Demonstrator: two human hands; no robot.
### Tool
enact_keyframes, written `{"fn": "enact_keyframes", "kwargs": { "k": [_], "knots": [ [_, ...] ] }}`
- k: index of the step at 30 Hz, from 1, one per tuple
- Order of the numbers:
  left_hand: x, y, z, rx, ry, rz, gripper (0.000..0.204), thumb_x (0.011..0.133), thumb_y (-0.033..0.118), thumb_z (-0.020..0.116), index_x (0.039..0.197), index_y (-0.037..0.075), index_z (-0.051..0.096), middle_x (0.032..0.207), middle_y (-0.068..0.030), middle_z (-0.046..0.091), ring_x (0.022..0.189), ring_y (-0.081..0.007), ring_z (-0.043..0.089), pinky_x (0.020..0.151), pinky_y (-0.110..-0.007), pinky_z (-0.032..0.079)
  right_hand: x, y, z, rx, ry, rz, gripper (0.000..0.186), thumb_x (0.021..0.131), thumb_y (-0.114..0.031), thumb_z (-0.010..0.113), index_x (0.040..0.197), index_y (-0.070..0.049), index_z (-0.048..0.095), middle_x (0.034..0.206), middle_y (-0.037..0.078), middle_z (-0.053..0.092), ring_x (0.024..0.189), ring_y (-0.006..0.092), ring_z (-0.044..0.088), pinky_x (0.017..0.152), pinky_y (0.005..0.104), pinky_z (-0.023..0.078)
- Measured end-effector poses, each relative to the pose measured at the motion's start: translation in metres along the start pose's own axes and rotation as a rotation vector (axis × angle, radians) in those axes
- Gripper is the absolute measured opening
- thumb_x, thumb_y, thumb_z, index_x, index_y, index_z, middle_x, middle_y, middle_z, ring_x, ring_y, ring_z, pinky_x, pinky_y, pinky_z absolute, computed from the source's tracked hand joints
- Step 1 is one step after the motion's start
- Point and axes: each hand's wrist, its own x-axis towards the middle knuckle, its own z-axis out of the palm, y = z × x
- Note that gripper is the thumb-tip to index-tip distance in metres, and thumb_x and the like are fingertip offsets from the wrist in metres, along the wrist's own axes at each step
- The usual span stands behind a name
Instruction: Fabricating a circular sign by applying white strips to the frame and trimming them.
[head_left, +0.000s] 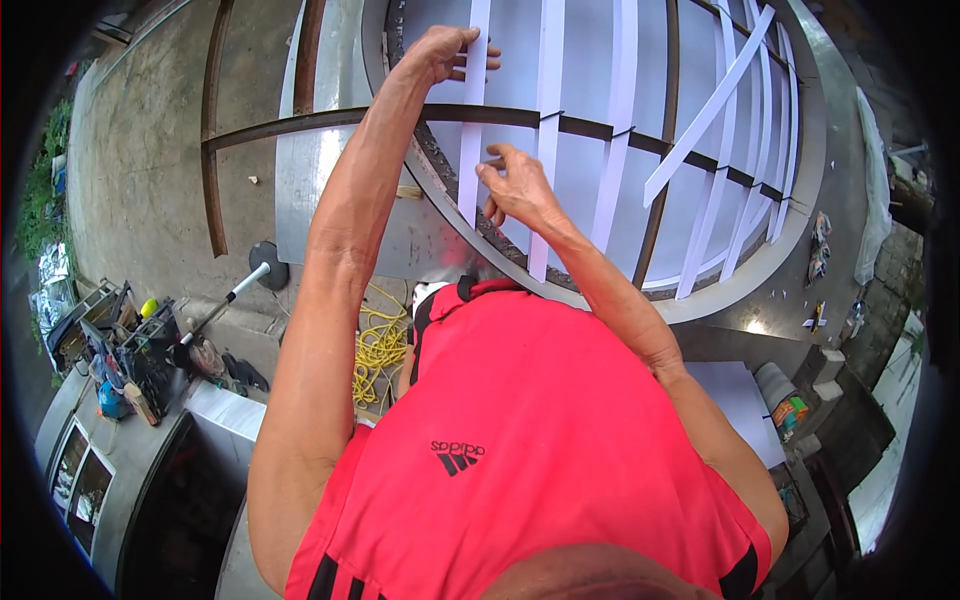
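Note:
My left hand [446, 56] is at the upper part of a long white strip [472, 160], its fingers passing behind the strip and showing on the other side. This strip crosses over a dark rusty metal bar [350, 115]. Lower down, my right hand [522, 190] is just right of the same strip, fingers apart and fingertips at its edge; I cannot tell whether they touch it. Further right, more white strips [548, 90] run alongside across the bar, some with thin dark ties. One loose strip [710, 105] lies slantwise over the others. A large round grey frame [740, 305] surrounds them.
A coiled yellow cable [380, 345] lies on the ground left of my body. Beyond it are a white-handled pole with a round dark base [262, 266] and a heap of tools [120, 345]. A white sheet [735, 400] and a roll [778, 390] are at the right.

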Motion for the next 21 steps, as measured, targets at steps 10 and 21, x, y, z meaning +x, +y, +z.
{"fn": "enact_keyframes", "kwargs": {
  "k": [10, 21],
  "knots": [
    [-0.035, -0.006, 0.002, 0.159, -0.083, -0.077, 0.031, 0.101, 0.011, 0.052, 0.125, -0.008, 0.053, 0.116, -0.0196, 0.067, 0.101, -0.0318, 0.07, 0.083, -0.049, 0.057, 0.017, 0.03, 0.027, 0.104, 0.014, 0.118, 0.033, 0.093, -0.013, 0.062, 0.112, 0.013, 0.056, 0.08, 0.019, 0.068, 0.05, 0.0215, 0.064, 0.04, 0.0327, 0.049],
    [-0.027, -0.026, -0.007, 0.113, -0.11, 0.053, 0.024, 0.097, 0.013, 0.054, 0.113, -0.005, 0.06, 0.1, -0.0172, 0.072, 0.088, -0.0293, 0.073, 0.074, -0.048, 0.06, 0.011, 0.04, 0.033, 0.075, 0.047, 0.082, 0.033, 0.087, -0.015, 0.072, 0.107, 0.008, 0.059, 0.076, 0.012, 0.065, 0.051, 0.0167, 0.064, 0.039, 0.0291, 0.049]
  ]
}}
